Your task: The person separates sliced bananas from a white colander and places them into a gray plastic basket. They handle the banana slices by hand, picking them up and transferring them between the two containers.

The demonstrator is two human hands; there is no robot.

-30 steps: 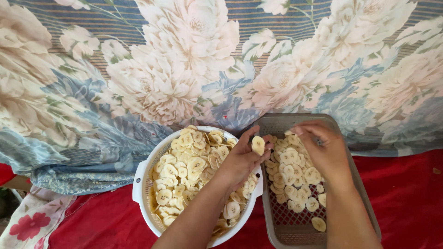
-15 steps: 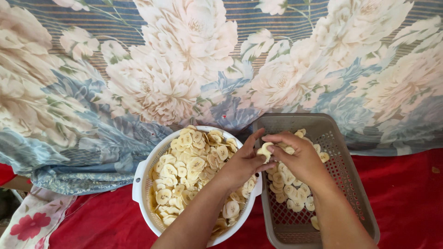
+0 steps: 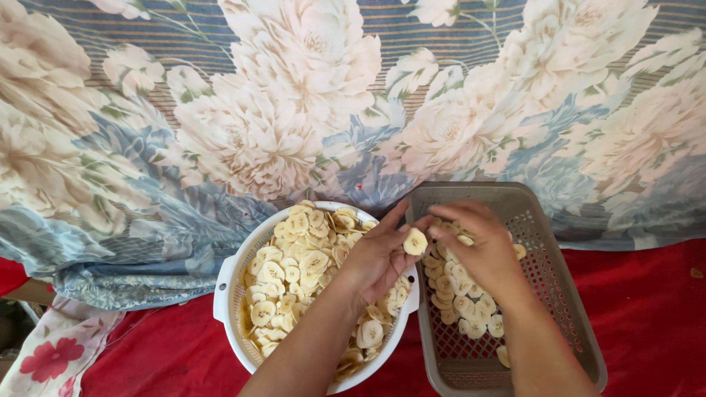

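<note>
Head view: left hand reaches up from lower centre, fingers pinching a banana slice over the white bowl rim. Right hand curls over the grey basket, fingertips touching the same slice at frame centre.

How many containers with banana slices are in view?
2. A round white colander sits on the left under the left hand; a grey rectangular basket sits on the right under the right hand.
</note>
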